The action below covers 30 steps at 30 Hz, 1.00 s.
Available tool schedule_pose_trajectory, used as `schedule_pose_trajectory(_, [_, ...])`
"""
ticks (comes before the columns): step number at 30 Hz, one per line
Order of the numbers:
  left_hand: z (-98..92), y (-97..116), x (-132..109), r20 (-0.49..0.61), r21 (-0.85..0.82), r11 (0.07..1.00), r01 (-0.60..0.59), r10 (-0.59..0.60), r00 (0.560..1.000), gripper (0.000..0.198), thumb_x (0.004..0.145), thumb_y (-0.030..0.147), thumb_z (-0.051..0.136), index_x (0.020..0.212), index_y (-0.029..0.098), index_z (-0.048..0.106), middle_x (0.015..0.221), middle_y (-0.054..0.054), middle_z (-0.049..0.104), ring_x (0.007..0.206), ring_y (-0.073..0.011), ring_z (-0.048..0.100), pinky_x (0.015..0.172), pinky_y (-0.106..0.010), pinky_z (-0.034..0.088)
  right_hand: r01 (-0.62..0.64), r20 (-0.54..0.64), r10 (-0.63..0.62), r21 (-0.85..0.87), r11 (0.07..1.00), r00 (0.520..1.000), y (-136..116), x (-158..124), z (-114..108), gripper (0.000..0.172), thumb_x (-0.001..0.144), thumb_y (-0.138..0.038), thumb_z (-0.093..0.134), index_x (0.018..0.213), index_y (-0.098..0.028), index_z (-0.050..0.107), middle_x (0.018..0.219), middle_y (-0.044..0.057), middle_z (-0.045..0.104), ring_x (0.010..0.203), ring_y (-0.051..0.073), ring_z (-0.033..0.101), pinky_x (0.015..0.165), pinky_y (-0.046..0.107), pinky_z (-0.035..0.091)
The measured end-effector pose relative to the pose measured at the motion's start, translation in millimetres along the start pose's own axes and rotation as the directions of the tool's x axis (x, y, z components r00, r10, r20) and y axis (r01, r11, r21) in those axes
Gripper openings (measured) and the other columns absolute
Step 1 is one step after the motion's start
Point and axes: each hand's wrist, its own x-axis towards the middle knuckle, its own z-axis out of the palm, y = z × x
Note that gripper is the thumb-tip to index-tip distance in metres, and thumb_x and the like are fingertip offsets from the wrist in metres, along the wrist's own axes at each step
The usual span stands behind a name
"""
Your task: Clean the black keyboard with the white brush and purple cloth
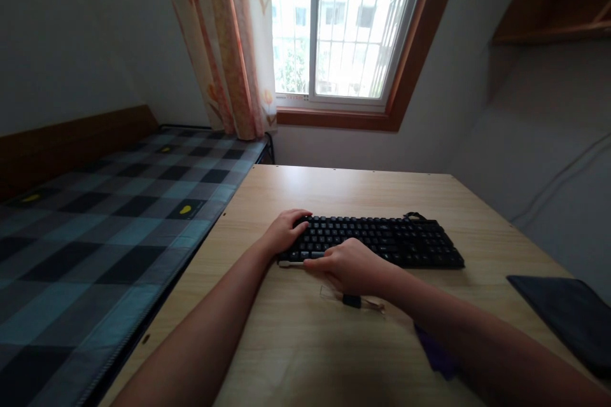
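A black keyboard (405, 241) lies across the middle of a light wooden desk (334, 191). My left hand (285, 229) is curled over the keyboard's left end, fingers wrapped round its far corner. My right hand (351, 264) rests on the keyboard's front edge left of centre. Its fingers are closed together and its thumb points left. A thin pale strip shows just past the thumb along the front edge; I cannot make out what it is. A small clear piece with a black part (352, 300) lies on the desk under my right wrist.
A purple cloth (434, 353) lies beneath my right forearm. A black pad (568, 318) sits at the desk's right edge. A bed with a checked cover (95, 229) adjoins the desk on the left. Behind are a window (344, 25) and a curtain (224, 44).
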Motion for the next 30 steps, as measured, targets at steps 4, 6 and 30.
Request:
schedule_pose_trajectory(4, [-0.7,2,0,0.035,0.068,0.998,-0.007,0.005,0.999,0.037,0.090,0.031,0.053,0.120,0.019,0.071,0.123,-0.009,0.072,0.117,-0.0276,0.063,0.108,-0.044,0.044,-0.009,-0.005,0.009,0.023,1.000,1.000,8,-17,-2,0.030,0.099,-0.028,0.050,0.121,-0.033,0.071,0.071,-0.001,0.072,0.056,0.011,0.058,0.055,0.027,0.023])
schedule_pose_trajectory(6, [-1.3,3,0,0.036,0.076,0.997,-0.012,0.010,0.999,0.036,0.091,0.032,0.054,0.120,0.020,0.071,0.122,-0.008,0.072,0.116,-0.0271,0.063,0.107,-0.043,0.045,-0.018,0.001,0.018,0.035,0.999,1.000,12,-27,-3,0.032,0.098,-0.026,0.050,0.122,-0.033,0.070,0.071,-0.002,0.072,0.056,0.011,0.058,0.055,0.027,0.024])
schedule_pose_trajectory(30, [-4.1,-3,4,0.037,0.051,0.999,-0.003,0.001,0.999,0.039,0.090,0.045,0.056,0.117,0.023,0.072,0.120,-0.009,0.073,0.115,-0.0296,0.063,0.104,-0.046,0.045,-0.330,0.130,0.319,0.079,0.941,0.939,62,-141,-12,0.042,0.097,-0.024,0.049,0.133,-0.037,0.066,0.083,0.002,0.074,0.067,0.014,0.064,0.063,0.024,0.040])
